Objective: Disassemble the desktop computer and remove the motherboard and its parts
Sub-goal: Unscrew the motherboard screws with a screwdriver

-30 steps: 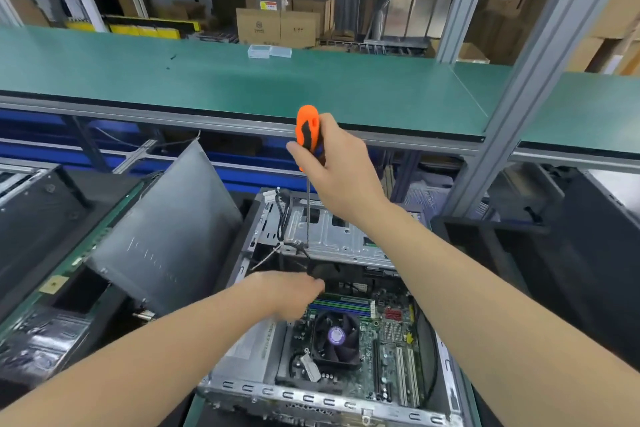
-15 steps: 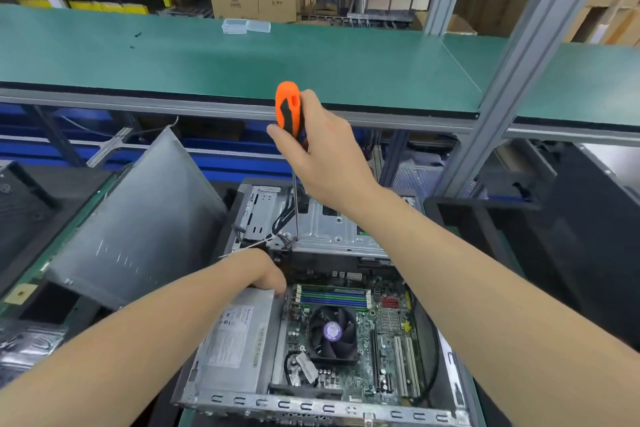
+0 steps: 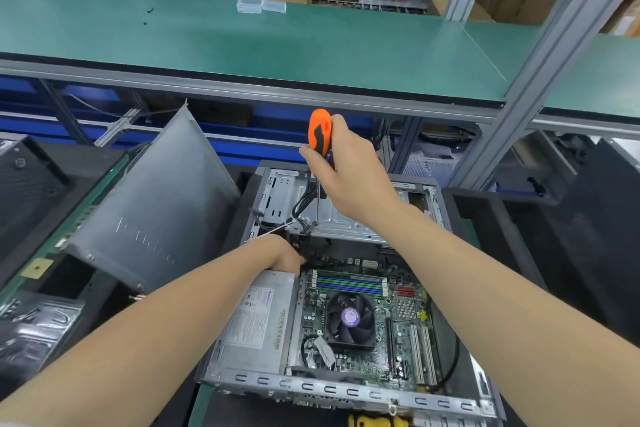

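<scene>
I see the motherboard point(image 3: 405, 333) seated in the open computer case point(image 3: 346, 388), its fan point(image 3: 350, 319) just beside the power supply point(image 3: 256, 326). My right grip point(image 3: 346, 170) is clamped round the orange screwdriver point(image 3: 320, 132), whose shaft points down at the drive cage point(image 3: 339, 215). My left grip point(image 3: 285, 255) reaches in between supply and cage. Its fingers are hidden, so I cannot tell their state. A grey side panel point(image 3: 152, 211) leans left of the case.

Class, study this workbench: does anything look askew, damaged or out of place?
The grey metal side panel leans tilted left of the open silver computer case, detached. Expected mid-disassembly; the right hand holds an orange-handled screwdriver upright. Nothing looks damaged or spilled.
</scene>
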A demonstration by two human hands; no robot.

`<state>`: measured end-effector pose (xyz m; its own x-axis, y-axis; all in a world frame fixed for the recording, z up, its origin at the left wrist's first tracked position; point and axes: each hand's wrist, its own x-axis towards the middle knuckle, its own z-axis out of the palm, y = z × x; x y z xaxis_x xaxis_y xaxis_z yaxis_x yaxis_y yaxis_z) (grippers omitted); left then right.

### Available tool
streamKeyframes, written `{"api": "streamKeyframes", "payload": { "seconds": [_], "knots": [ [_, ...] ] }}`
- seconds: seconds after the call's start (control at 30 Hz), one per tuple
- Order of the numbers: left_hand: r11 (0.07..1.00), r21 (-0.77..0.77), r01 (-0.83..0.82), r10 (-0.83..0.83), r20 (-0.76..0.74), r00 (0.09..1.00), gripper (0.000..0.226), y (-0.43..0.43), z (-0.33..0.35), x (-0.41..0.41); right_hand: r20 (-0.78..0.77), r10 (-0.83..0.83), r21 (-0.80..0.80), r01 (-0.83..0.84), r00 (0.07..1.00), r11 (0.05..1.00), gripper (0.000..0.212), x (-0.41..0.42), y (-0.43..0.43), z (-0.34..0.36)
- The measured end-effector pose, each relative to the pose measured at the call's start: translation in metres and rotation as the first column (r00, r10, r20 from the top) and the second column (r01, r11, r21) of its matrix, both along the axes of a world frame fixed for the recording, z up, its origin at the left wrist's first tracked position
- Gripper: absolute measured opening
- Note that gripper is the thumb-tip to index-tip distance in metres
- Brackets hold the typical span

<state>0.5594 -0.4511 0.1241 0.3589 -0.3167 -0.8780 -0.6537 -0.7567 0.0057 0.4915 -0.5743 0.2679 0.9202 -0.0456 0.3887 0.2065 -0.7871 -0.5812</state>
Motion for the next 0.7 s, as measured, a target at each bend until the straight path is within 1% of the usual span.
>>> {"api": "streamKeyframes", "payload": {
  "seconds": [0.23,0.47,0.7],
  "knots": [
    [0.998,-0.042,-0.040,0.041,0.017,0.999,0.077,-0.0002,0.0004,-0.0080,0.037,-0.025,-0.014,0.026,0.999,1.000,0.030,-0.0082,0.0067,-0.0101],
    [0.996,-0.004,0.086,-0.085,0.109,0.990,0.070,-0.0043,0.0008,-0.0091,0.040,-0.049,0.002,0.049,0.998,0.999,0.029,-0.0086,0.0064,-0.0100],
    [0.994,-0.013,0.105,-0.103,0.119,0.988,0.069,-0.0044,0.0027,-0.0086,0.039,-0.049,-0.002,0.049,0.998,0.999,0.028,-0.0065,0.0041,-0.0102]
  ]
}}
